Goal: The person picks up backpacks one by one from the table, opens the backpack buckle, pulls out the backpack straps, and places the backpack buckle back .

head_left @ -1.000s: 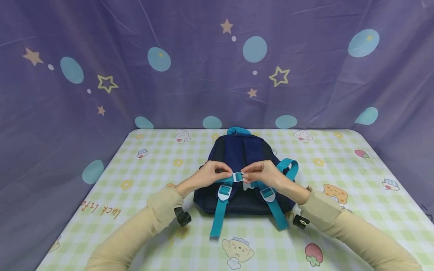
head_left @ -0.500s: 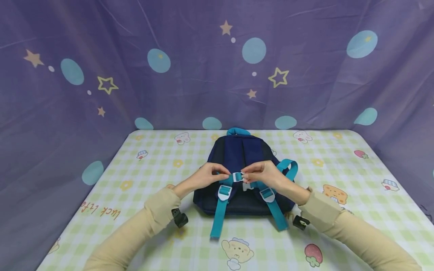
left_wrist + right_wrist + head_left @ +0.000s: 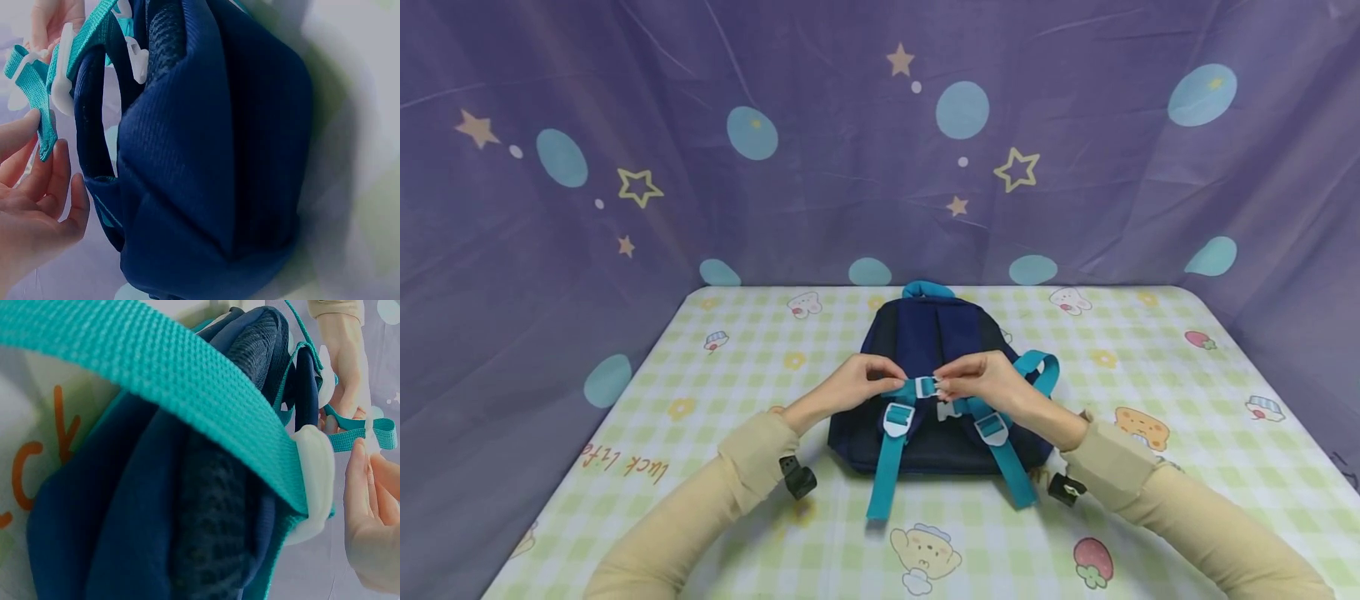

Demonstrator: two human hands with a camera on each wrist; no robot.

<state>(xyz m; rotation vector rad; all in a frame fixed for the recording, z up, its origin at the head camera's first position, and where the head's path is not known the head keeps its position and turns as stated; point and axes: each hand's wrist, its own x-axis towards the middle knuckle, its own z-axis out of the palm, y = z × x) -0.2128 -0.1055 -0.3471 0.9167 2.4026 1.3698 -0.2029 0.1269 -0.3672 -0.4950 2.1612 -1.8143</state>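
Observation:
A dark blue backpack (image 3: pixel 917 450) lies on the table, its shoulder-strap side up. My left hand (image 3: pixel 856 385) pinches the end of a teal webbing strap (image 3: pixel 34 87) between thumb and fingers. Threaded on that strap is a white plastic buckle (image 3: pixel 928 387), held at its right side by the fingertips of my right hand (image 3: pixel 988 382). The right wrist view shows a loop of the webbing (image 3: pixel 381 432) standing out past the buckle. A second white buckle piece (image 3: pixel 947 411) hangs just below the right fingers.
Two white strap adjusters (image 3: pixel 897 423) sit on the shoulder straps, with loose teal tails (image 3: pixel 885 483) reaching toward the front. Another teal loop (image 3: pixel 1037 367) sticks up at the bag's right. Under everything is a checked tablecloth (image 3: pixel 737 392); a purple curtain (image 3: pixel 835 233) stands behind.
My left hand has shifted slightly left along the strap from the buckle, then risen a little. The buckle has lifted slightly; my right hand stays nearly in place, still pinching it.

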